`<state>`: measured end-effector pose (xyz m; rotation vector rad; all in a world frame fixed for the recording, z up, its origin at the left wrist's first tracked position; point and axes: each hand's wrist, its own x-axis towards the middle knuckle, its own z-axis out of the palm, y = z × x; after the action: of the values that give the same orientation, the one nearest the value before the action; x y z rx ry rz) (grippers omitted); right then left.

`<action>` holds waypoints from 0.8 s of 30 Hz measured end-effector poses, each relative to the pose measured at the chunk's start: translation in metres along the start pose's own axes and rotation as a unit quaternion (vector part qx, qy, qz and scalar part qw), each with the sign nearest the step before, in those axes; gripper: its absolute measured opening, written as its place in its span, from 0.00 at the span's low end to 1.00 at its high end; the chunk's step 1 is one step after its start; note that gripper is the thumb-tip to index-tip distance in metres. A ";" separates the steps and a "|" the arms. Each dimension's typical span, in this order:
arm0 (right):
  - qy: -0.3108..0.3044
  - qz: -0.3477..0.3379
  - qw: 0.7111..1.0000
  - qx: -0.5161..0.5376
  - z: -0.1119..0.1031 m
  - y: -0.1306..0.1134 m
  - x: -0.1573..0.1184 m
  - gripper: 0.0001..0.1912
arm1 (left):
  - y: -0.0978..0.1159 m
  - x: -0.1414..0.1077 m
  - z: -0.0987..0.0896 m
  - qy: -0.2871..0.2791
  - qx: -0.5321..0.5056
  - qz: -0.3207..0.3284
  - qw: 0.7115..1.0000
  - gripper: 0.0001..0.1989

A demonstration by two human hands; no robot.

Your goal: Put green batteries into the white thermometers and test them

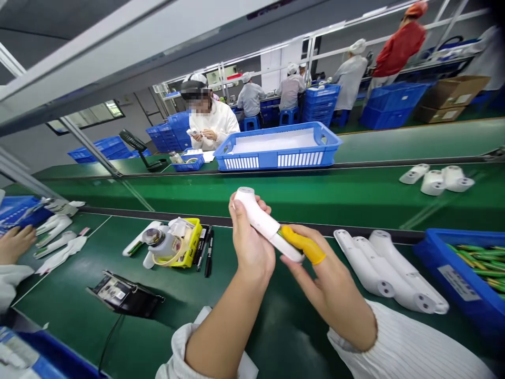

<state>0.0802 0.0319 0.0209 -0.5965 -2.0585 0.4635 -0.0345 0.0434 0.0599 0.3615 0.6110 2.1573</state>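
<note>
A white curved plastic device housing (258,213) is held in front of me, tilted down to the right. My left hand (250,239) is closed round its upper body, thumb along the side. My right hand (323,268), with a yellow finger cot (305,243) on one finger, grips the lower end. There a narrower white section (286,246) extends out of the body, and a bit of green shows beside the covered fingertip. Several similar white housings (379,268) lie on the bench to the right of my right hand.
A blue bin (460,281) of green parts stands at the right. Left of my hands are a yellow basket (191,245), black pens (209,255) and a black device (126,297). Beyond the green conveyor (189,189) sit a blue crate (276,158) and a person in white (221,118). Another person's hand (18,245) is at far left.
</note>
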 end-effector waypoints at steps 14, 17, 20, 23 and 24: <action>0.001 0.275 0.922 0.273 -0.038 0.003 0.020 0.14 | 0.006 0.003 -0.008 -0.276 0.155 -0.063 0.946 0.20; -0.027 0.311 0.883 0.349 -0.038 -0.004 0.022 0.18 | 0.011 0.009 -0.012 -0.310 0.164 -0.076 0.933 0.22; -0.067 0.349 0.855 0.378 -0.040 -0.012 0.024 0.21 | 0.013 0.014 -0.018 -0.327 0.149 -0.067 0.931 0.25; -0.087 0.348 0.868 0.344 -0.040 -0.013 0.023 0.22 | 0.010 0.018 -0.021 -0.312 0.147 -0.078 0.936 0.26; -0.087 0.346 0.876 0.326 -0.039 -0.010 0.022 0.22 | 0.008 0.018 -0.021 -0.302 0.148 -0.087 0.938 0.26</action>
<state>0.1005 0.0399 0.0614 -0.8730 -1.6292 1.6023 -0.0605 0.0475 0.0469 1.0455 0.5787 1.6548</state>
